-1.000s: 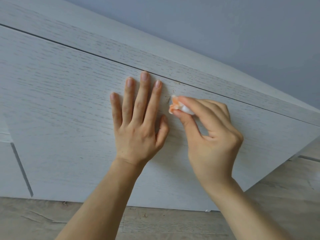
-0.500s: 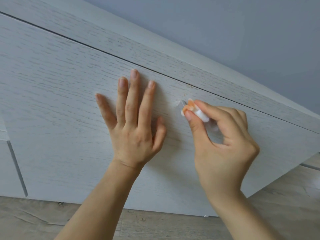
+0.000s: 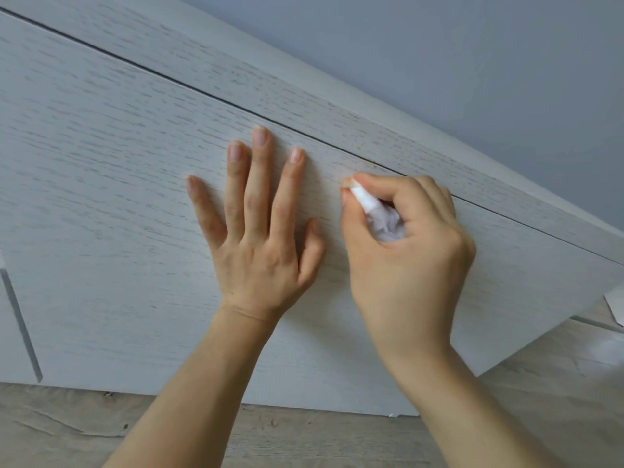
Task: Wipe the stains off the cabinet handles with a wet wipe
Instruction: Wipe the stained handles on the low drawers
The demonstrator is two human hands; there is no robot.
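Note:
A white wood-grain cabinet door fills most of the head view. My left hand lies flat on it with the fingers spread. Just to its right, my right hand pinches a crumpled white wet wipe between thumb and forefinger. The wipe's tip, tinted orange, presses on the door just below the dark gap along its top edge. A faint orange-brown stain shows on the wood at that edge. No separate handle is visible.
Above the gap runs the cabinet's top panel, then a grey-blue wall. A neighbouring door with a narrow vertical gap is at the left. Pale wood floor runs along the bottom and right.
My right hand has slid the wipe to the right and up toward the top edge. The orange part of the wipe now shows less. My left hand stays flat on the door.

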